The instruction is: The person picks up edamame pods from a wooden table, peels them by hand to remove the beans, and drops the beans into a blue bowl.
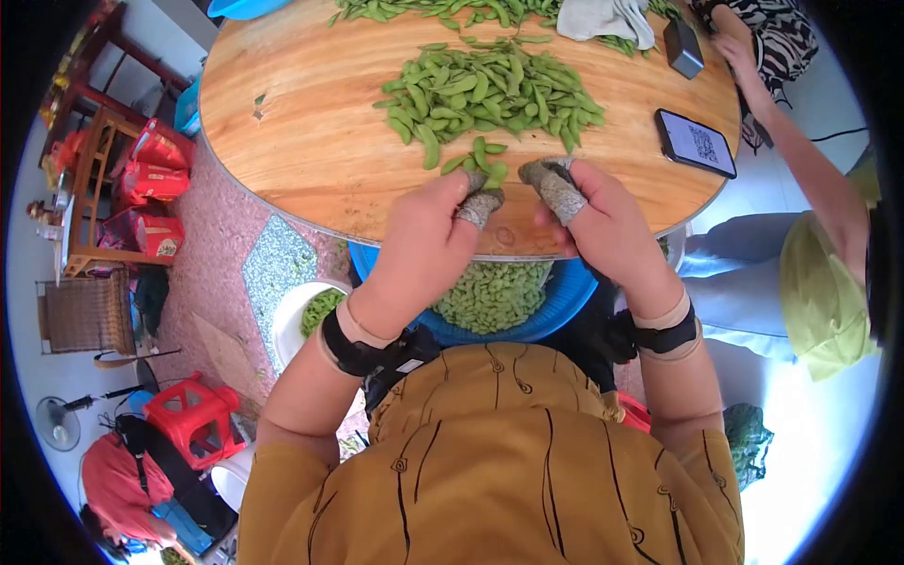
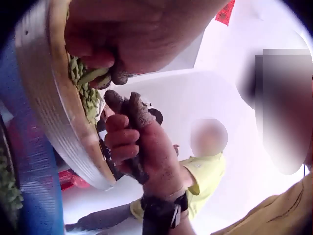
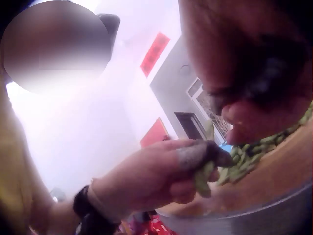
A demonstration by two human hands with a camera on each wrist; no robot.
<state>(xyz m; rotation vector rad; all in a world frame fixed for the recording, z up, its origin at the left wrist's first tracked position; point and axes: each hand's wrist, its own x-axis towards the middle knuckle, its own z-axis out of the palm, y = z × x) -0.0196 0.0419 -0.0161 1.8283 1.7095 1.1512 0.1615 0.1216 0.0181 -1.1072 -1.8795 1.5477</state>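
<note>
Over the near edge of the round wooden table [image 1: 311, 141], the left hand [image 1: 428, 226] pinches a green pod [image 1: 495, 175] between its covered thumb and fingers; the right wrist view shows this pod [image 3: 203, 181] too. Just to the right, the right hand [image 1: 607, 217] has its covered thumb and forefinger close together, with no pod visible between them; in the left wrist view its other fingers are curled in. A pile of green pods [image 1: 490, 89] lies beyond both hands. Below the table edge, a blue basin [image 1: 565, 315] holds shelled beans [image 1: 494, 297].
A phone [image 1: 697, 143], a black box [image 1: 683, 49] and a grey cloth [image 1: 607, 21] lie on the table's right side. Another person's arm [image 1: 800, 151] reaches in at the right. A white bucket [image 1: 287, 320] with green contents stands left of the basin. Red stools [image 1: 193, 419] are at lower left.
</note>
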